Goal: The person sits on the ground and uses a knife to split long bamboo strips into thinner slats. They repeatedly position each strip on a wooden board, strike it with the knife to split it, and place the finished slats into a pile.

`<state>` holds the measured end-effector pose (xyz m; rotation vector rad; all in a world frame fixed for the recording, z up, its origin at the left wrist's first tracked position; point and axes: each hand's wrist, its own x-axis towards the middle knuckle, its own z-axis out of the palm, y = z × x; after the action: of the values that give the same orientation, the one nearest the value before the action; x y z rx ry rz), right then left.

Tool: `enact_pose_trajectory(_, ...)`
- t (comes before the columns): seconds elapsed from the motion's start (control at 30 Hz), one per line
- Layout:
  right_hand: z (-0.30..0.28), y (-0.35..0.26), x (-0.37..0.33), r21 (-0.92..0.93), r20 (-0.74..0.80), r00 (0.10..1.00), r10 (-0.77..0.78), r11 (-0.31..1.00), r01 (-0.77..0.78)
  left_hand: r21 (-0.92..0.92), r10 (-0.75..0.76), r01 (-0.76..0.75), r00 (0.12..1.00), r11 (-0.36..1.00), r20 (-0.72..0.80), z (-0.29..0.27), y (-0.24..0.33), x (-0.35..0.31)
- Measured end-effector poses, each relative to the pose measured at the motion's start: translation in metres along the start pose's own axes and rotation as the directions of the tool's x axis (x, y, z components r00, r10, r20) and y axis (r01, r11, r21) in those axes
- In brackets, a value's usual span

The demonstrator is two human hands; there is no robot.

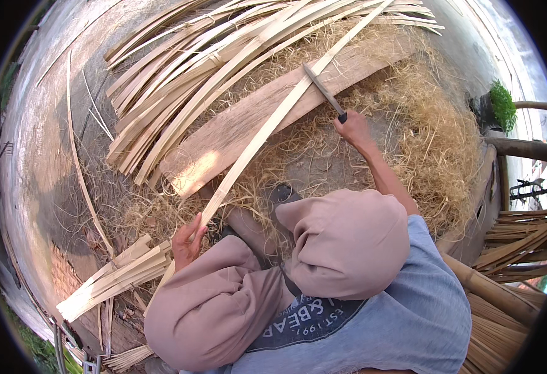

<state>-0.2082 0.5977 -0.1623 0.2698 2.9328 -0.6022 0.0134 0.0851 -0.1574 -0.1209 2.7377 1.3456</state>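
Observation:
A long pale bamboo strip (pixel 267 128) runs slantwise from beside my left knee up to the far right. Near its lower end my left hand (pixel 188 242) grips it, thumb and fingers on either side. My right hand (pixel 353 128) is closed round the dark handle of a long knife (pixel 325 91). The blade lies across the strip, over a wide wooden board (pixel 223 134) that rests on the ground under both. Whether the blade's edge bites into the strip is too small to tell.
Beyond the board lies a large fan of split bamboo strips (pixel 180 87). A smaller bundle of strips (pixel 114 278) sits at my left. Curly shavings (pixel 435 149) heap up on the right and round my feet. Bamboo poles (pixel 491 290) and more strips stand at the right.

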Motion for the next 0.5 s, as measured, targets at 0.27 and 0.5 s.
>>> enact_pose_trajectory(0.27,0.015,-0.037,-0.02,-0.108,0.188,0.958,-0.216,0.965,0.238,0.039,-0.026,0.03,0.995,0.999,-0.095,-0.019,-0.015,-0.038)
enact_pose_trajectory(0.5,-0.044,0.056,0.065,-0.155,-0.236,0.971,0.035,0.985,-0.073,0.22,0.057,-0.036,0.995,0.975,-0.085,-0.032,-0.008,-0.039)
